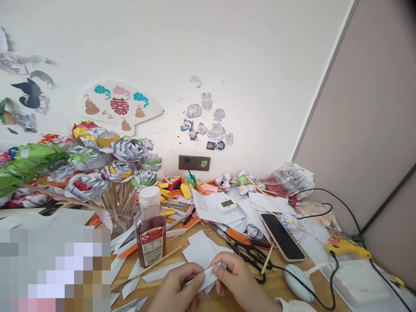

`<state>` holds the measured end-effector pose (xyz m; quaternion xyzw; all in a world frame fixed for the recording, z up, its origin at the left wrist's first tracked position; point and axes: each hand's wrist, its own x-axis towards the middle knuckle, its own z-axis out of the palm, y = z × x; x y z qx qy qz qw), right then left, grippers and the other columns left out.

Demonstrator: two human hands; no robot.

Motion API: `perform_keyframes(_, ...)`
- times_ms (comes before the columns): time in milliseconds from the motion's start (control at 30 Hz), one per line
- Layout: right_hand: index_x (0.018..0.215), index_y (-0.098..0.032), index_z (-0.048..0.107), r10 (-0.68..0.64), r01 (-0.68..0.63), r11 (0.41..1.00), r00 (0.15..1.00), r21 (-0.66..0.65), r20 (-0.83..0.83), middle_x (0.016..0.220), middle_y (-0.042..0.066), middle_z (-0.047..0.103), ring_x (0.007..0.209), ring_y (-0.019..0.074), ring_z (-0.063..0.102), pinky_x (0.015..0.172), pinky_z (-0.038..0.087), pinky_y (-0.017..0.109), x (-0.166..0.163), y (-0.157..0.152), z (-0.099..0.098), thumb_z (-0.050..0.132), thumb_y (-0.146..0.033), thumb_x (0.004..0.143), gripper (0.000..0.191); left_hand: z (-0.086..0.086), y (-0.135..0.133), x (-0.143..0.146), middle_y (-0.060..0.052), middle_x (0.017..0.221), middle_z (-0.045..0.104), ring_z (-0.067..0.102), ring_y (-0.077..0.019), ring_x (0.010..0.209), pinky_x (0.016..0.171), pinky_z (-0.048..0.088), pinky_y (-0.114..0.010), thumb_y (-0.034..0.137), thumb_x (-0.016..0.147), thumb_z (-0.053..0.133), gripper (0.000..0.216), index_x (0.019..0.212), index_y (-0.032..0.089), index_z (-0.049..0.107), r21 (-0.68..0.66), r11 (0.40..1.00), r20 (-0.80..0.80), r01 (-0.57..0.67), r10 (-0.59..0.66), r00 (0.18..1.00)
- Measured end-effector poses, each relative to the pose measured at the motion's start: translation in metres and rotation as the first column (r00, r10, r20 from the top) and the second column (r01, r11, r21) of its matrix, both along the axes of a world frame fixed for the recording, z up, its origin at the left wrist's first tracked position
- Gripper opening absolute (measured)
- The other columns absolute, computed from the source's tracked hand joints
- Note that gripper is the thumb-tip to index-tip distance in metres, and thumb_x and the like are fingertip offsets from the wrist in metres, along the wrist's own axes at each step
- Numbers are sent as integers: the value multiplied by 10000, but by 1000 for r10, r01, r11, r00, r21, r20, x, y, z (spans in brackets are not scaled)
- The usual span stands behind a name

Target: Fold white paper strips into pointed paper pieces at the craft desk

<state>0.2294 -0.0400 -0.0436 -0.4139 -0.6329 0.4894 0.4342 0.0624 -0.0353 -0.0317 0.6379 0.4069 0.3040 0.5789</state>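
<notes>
Both my hands meet low in the middle of the view, over the wooden table (182,245). A narrow folded strip of white paper (208,279) is pinched between them. My left hand (183,281) grips its left end, thumb on top. At the other end, my right hand (232,273) holds it with thumb and fingers; the undersides of the fingers are partly hidden. Just beyond the fingertips lie white paper pieces (199,247). To the right of my right hand rest black-handled scissors (248,251). A jar of dark red-brown liquid (151,236) with a white lid stands behind my left hand.
Paper flowers on sticks (107,173) fill a clear container at left. Behind lie paper scraps (175,190) and a white timer (226,205). On the right are a phone (282,238), a yellow glue gun (347,249), black cords and a pale blue mouse-shaped object (299,281). The lower left is blurred out.
</notes>
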Motion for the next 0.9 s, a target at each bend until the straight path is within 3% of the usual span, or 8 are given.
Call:
perform_keyframes(400,665,-144,514,-66,66,997,998,-37,-10,458,-43,467,424,87,428,444,330,182,-2,1,-3,506,-449,784,328,4,-5,0,26,558,524,407,-81,418,436,325,-183,412,793,392,317,673,155,533,112,993,-132,20,-5,991)
perform_keyframes(567,655,-148,514,-60,59,997,998,-51,-11,433,-46,468,389,84,413,422,310,183,-2,2,-5,516,-496,756,362,3,-5,0,35,546,504,388,-89,411,417,309,-185,422,793,374,313,708,166,532,96,995,-203,35,-15,979)
perform_keyframes(733,636,-149,500,-100,96,992,994,-80,-45,411,-51,453,363,79,394,397,302,182,-4,5,-6,553,-534,700,394,3,-2,1,38,530,494,463,-127,520,526,362,-200,392,790,382,282,658,181,516,155,988,-240,20,18,971)
perform_keyframes(900,644,-154,478,-153,144,984,985,-104,-80,431,-55,453,363,76,396,381,304,178,-2,9,-7,581,-568,643,427,11,-2,2,33,542,502,472,-139,549,541,357,-201,393,759,415,249,626,195,483,115,993,-296,30,6,955)
